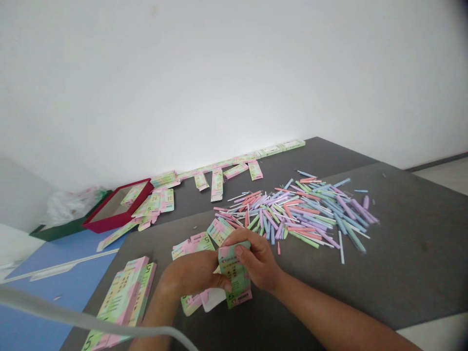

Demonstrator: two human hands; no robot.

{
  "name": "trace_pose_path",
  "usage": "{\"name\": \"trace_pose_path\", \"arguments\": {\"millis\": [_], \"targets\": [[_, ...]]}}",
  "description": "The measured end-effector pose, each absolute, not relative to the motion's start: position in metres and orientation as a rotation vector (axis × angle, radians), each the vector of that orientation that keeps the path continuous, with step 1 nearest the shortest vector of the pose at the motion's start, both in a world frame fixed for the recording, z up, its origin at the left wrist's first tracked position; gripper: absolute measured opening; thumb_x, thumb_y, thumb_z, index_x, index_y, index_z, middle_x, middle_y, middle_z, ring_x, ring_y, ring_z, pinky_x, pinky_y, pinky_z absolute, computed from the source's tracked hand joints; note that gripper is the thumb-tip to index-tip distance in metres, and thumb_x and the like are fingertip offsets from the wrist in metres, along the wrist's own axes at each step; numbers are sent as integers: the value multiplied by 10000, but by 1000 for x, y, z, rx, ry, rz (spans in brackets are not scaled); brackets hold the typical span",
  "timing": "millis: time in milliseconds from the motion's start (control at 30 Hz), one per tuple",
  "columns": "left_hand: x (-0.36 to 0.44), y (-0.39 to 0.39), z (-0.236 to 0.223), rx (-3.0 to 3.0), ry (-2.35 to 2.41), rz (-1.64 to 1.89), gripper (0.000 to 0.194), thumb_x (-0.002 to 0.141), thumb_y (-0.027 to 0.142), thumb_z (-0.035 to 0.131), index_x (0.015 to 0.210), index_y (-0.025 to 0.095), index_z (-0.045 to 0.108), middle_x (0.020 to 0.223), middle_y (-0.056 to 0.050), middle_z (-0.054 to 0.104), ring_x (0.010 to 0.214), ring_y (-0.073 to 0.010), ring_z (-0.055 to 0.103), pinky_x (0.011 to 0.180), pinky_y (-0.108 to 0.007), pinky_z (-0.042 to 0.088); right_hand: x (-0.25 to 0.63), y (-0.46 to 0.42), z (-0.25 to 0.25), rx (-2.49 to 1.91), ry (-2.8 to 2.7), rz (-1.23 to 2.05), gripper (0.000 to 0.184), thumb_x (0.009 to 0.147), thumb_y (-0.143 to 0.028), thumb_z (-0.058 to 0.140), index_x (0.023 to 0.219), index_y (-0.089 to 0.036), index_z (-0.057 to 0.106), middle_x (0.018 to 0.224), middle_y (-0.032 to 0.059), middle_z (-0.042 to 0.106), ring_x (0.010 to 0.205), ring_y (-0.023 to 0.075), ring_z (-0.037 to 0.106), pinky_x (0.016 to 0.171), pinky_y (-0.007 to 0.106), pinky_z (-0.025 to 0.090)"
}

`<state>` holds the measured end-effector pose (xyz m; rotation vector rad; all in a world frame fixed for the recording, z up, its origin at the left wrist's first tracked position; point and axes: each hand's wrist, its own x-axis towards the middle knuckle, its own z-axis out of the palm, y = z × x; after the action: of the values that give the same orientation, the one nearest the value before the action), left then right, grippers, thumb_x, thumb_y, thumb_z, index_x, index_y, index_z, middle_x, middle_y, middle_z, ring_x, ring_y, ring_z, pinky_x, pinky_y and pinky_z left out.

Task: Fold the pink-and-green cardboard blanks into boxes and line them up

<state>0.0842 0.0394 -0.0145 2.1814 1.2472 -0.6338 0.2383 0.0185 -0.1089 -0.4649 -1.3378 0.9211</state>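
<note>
- The left hand (pixel 190 278) and the right hand (pixel 256 258) are together at near centre, both closed around a half-folded printed carton (pixel 234 273) in pink, green and pale yellow.
- Neither hand is spread open. The right fingers (pixel 252 248) curl over the carton's far end, and the left fingertips (pixel 227 286) press against its left side. The carton stands tilted, its near end low over the grey table (pixel 395 243); whether it touches the table is hidden.
- Just beside the hands lie a few flat printed cards (pixel 193 245), more of them under the left wrist, along with a white piece of card (pixel 213 300).
- At near left, a stack of cartons (pixel 122 302) rests at the table's edge. They look folded, though the stack runs out of view.
- To the right and farther off, a loose pile of pastel sticks (pixel 292 217) spreads across the table, with pink, blue, green and lilac mixed together. None can be seen inside a carton.
- Along the far edge runs a long row of printed cards (pixel 226 168); whether they are folded is hard to tell from here.
- At far left, a red tray (pixel 117 207) holds a card and has more cards heaped against it. Behind it are a green box (pixel 69 224) and a clear plastic bag (pixel 73 204), with a blue mat (pixel 62 278) nearer.
</note>
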Motion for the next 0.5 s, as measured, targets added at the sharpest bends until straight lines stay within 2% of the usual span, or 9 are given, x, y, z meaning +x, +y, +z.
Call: {"name": "trace_pose_path", "arguments": {"millis": [133, 300, 500], "targets": [[85, 38, -12, 2181, 1251, -649, 366, 811, 335, 664, 1158, 221, 639, 1030, -50, 729, 934, -273, 662, 782, -302, 488, 237, 15, -113, -536, -1358, 879, 208, 932, -322, 481, 984, -203, 643, 841, 42, 629, 744, 172, 579, 691, 309, 456], [84, 39, -10, 2167, 1213, -593, 354, 811, 293, 653, 1162, 248, 641, 1064, -18, 723, 970, -245, 652, 814, -278, 481, 231, 12, -118, -477, -1333, 869, 312, 970, -379, 395, 1063, -204, 636, 919, 71, 642, 836, 200, 609, 748, 339, 480], [87, 36, -5, 2166, 1300, -637, 295, 811, 293, 647, 1100, 244, 673, 1033, -5, 734, 937, -233, 665, 784, -268, 484, 232, 14, -114, -484, -1363, 811, 290, 972, -301, 388, 1039, -209, 655, 893, 62, 649, 817, 189, 615, 746, 333, 485]]}}
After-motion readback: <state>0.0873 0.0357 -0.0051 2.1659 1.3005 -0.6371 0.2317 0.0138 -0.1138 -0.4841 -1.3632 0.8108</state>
